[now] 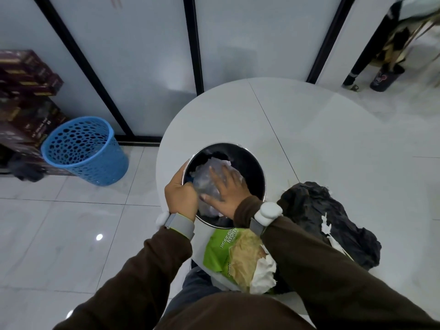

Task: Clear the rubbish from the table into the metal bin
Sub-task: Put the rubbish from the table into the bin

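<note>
The metal bin [252, 160], round with a black lining, stands on the white round table [321, 129] near its left edge. My left hand [182, 192] grips the bin's near-left rim. Inside the bin, my right hand [226, 186] lies flat with fingers spread, pressing down on crumpled clear plastic and paper [214, 163]. On the table's near edge lies a green snack packet [219, 248] with a crumpled white tissue [264, 275] against it. A crumpled black plastic bag [316, 208] with white paper scraps sits to the bin's right.
A blue perforated plastic basket [83, 151] stands on the tiled floor to the left. Dark cartons [26, 96] are stacked by the wall beyond it. Frosted glass panels with black frames run behind the table. A person's legs and shoes [381, 77] show at the far right.
</note>
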A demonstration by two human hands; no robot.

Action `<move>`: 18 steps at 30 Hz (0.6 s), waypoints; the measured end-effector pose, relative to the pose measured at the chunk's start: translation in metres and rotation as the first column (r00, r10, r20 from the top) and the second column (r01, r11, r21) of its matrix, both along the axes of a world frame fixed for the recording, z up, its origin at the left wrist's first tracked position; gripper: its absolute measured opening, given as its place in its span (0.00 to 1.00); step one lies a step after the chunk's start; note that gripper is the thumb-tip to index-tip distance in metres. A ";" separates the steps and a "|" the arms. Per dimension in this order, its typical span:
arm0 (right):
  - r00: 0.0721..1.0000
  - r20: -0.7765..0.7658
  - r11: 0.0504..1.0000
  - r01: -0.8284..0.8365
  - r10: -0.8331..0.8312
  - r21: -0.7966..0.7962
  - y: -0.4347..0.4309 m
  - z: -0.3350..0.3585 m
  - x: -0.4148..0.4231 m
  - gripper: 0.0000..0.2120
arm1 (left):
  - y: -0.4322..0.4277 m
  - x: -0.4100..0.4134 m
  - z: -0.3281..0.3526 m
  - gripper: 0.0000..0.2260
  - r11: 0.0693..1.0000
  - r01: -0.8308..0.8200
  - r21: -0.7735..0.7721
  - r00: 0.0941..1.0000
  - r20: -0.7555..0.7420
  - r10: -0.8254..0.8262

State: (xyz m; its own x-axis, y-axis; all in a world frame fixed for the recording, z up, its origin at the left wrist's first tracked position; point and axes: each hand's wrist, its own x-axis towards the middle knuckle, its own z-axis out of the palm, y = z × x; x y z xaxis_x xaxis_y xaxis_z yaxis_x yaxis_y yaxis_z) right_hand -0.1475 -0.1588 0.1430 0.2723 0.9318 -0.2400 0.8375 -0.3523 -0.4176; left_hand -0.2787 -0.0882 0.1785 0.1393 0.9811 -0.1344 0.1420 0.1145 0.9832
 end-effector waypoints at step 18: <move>0.985 -0.067 0.987 -0.159 0.156 -0.039 0.040 -0.020 0.017 0.32 | 0.009 -0.004 0.002 0.30 0.998 -0.011 0.056 0.999 0.048 0.009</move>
State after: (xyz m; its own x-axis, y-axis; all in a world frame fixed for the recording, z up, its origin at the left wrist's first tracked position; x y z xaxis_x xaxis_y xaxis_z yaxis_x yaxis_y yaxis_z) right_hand -0.1302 -0.1191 0.1227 0.1061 0.9499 -0.2940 0.8563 -0.2375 -0.4586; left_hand -0.2824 -0.0791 0.1806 0.1345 0.9883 -0.0719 0.0939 0.0596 0.9938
